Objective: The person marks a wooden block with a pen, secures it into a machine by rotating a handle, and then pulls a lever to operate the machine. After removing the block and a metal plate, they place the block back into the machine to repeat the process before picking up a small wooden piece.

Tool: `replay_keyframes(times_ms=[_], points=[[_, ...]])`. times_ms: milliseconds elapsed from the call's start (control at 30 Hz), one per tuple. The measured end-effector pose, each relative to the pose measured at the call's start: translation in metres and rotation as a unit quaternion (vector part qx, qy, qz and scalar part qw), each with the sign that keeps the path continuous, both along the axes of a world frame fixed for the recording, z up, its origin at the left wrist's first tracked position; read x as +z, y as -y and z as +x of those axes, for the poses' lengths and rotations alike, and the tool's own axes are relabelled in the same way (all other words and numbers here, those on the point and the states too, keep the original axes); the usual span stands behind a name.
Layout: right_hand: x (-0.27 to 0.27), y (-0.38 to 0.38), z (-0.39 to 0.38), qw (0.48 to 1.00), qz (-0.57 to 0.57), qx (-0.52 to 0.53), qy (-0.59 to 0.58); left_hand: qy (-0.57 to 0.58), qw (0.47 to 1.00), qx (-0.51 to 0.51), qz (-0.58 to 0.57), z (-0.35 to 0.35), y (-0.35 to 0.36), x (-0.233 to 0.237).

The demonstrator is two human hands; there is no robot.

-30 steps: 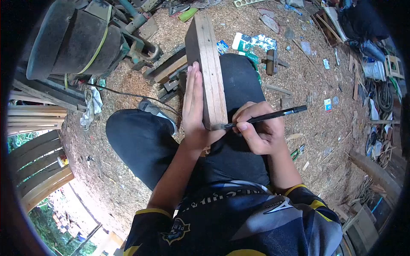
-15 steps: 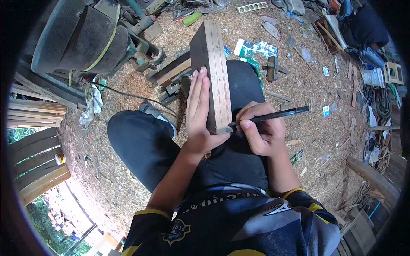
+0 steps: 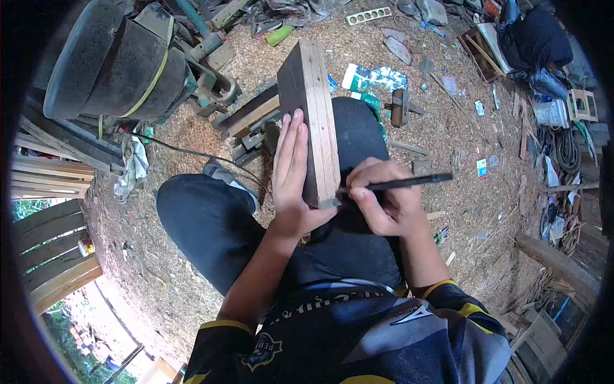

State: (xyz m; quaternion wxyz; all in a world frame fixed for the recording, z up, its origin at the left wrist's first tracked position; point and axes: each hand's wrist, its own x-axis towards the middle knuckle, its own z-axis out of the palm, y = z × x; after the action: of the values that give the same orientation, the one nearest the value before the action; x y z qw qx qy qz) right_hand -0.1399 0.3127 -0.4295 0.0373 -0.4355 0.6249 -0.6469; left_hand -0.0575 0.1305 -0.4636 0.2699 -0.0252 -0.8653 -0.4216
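A thick wooden block (image 3: pixel 324 137) stands on edge over my lap, its pale grained edge facing up and its broad left face dark. My left hand (image 3: pixel 294 176) grips it, with long fingers laid flat on the dark face and the thumb around the near end. In my right hand (image 3: pixel 390 198) is a slim black pen (image 3: pixel 419 182), pinched between thumb and fingers. Its tip points left, right at the block's edge close to the near end. That near end has a dark grey patch (image 3: pixel 329 203).
Wood shavings cover the ground (image 3: pixel 173 256). A large dark machine (image 3: pixel 118 61) stands at upper left, with a cable (image 3: pixel 185 152) running from it. Beyond my knees lie a wooden hand plane (image 3: pixel 400 107), a green and white packet (image 3: pixel 374 80) and a power strip (image 3: pixel 368 16). Planks lean on both sides.
The whole view has shifted slightly. Both hands keep their holds, and the pen tip has moved slightly up along the block's edge, away from its near end.
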Motion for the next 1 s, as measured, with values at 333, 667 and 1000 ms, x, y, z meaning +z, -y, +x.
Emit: replay_keyframes(times_ms=[333,667,1000], points=[[0.003,0.011,-0.024,0.999,0.009,-0.041,-0.018,-0.009,0.997,-0.006,-0.077,-0.002,0.003,0.000],[0.002,0.004,-0.024,1.000,0.004,0.002,-0.026,-0.023,0.998,-0.002,-0.063,-0.003,0.000,-0.007],[0.014,0.002,-0.041,0.995,0.046,0.000,-0.093,-0.007,1.000,-0.012,-0.015,-0.003,-0.001,-0.005]])
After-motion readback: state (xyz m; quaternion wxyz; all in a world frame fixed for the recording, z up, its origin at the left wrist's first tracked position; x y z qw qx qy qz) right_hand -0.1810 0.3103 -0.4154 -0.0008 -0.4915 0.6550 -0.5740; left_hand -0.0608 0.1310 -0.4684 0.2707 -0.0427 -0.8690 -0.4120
